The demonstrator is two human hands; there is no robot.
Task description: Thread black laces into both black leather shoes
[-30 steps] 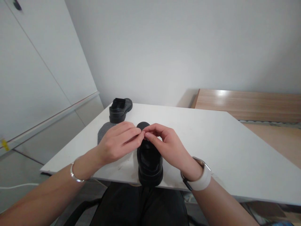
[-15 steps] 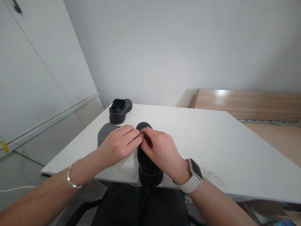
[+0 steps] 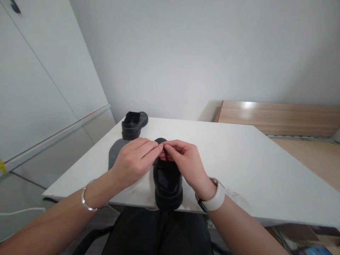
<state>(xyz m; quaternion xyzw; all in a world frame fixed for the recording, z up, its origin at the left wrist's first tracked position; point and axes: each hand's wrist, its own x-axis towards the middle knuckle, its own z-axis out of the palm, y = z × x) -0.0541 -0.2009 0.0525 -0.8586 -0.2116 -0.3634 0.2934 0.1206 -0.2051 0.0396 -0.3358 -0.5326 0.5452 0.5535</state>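
A black shoe (image 3: 168, 187) stands at the front edge of the white table, heel toward me and toe pointing away. Over its front part my left hand (image 3: 138, 157) and my right hand (image 3: 184, 157) meet, fingertips touching. Both are closed in a pinch on a thin black shoelace (image 3: 166, 154), partly hidden by the fingers. Farther back on the left sits a second black shoe (image 3: 134, 124), upright. A grey flat piece with a rounded edge (image 3: 115, 152) lies beside my left hand, partly covered by it.
The white table (image 3: 225, 159) has a smudge near its front edge at the right. Behind it rises a grey wall. A wood-grain board (image 3: 265, 113) stands at the back right, and white cabinet doors (image 3: 47, 71) are on the left.
My right hand has turned, its wrist rolling so the watch face points down, and its fingers have lifted off the shoe opening. My left hand has hardly moved. The view has shifted slightly.
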